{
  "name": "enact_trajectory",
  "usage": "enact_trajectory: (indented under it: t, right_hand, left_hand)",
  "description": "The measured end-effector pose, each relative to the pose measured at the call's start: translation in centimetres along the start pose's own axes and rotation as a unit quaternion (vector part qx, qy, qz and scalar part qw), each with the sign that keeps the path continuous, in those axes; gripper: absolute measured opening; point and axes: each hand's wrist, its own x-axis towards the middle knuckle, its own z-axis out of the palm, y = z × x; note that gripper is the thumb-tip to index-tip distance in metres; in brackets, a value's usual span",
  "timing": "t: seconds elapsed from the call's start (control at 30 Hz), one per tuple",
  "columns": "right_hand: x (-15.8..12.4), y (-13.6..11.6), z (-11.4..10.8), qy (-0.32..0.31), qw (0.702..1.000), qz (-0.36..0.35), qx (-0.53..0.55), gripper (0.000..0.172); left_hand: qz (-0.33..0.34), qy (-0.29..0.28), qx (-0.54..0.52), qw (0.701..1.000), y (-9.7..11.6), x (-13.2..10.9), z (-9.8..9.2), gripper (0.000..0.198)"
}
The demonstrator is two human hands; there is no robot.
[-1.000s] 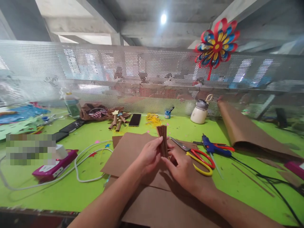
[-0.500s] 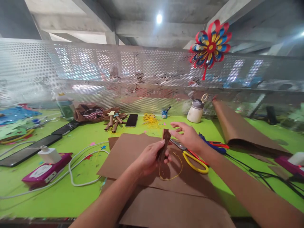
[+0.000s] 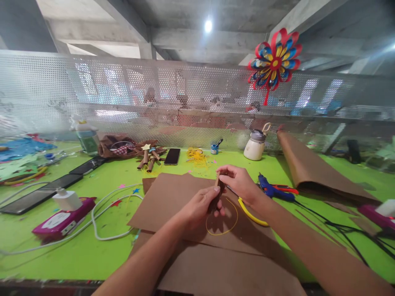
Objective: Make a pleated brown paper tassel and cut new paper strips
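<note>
My left hand [image 3: 197, 207] is closed around the lower part of a pleated bundle of brown paper [image 3: 217, 191], held upright over the brown sheets [image 3: 173, 197]. My right hand [image 3: 239, 183] pinches the top of the same bundle from the right. A thin yellow thread [image 3: 230, 222] hangs from the bundle and lies in a loop on the sheet below. Yellow-handled scissors [image 3: 251, 213] lie just under my right wrist, partly hidden.
A blue glue gun [image 3: 273, 190] with a black cord lies to the right, beside a large brown paper roll [image 3: 311, 168]. A white jar [image 3: 254, 147], small blue pot [image 3: 213, 149], phone [image 3: 172, 156], paper-roll figures [image 3: 148, 158] stand at the back. A pink box [image 3: 61, 220] and white cable lie left.
My right hand had let go of the bundle and reached out open toward the back; now it has come back and pinches the bundle's top. The yellow thread has appeared below.
</note>
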Motion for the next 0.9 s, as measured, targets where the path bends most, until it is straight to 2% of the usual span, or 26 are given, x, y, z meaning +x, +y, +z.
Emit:
enact_trajectory:
  t: [0.27,0.6,0.9]
  right_hand:
    - [0.6,2.3,0.0,0.04,0.998,-0.032,-0.045,0.028]
    - [0.6,2.9,0.0,0.044,0.999,-0.014,-0.022,0.029]
    - [0.3,2.8,0.0,0.056,0.998,0.001,0.042,0.03]
  left_hand:
    - [0.02,0.045,0.109,0.993,-1.4,0.6,-0.1,0.038]
    - [0.019,0.085,0.074,0.993,-1.6,0.7,-0.2,0.048]
    - [0.026,0.103,0.076,0.991,-1.6,0.8,0.3,0.041]
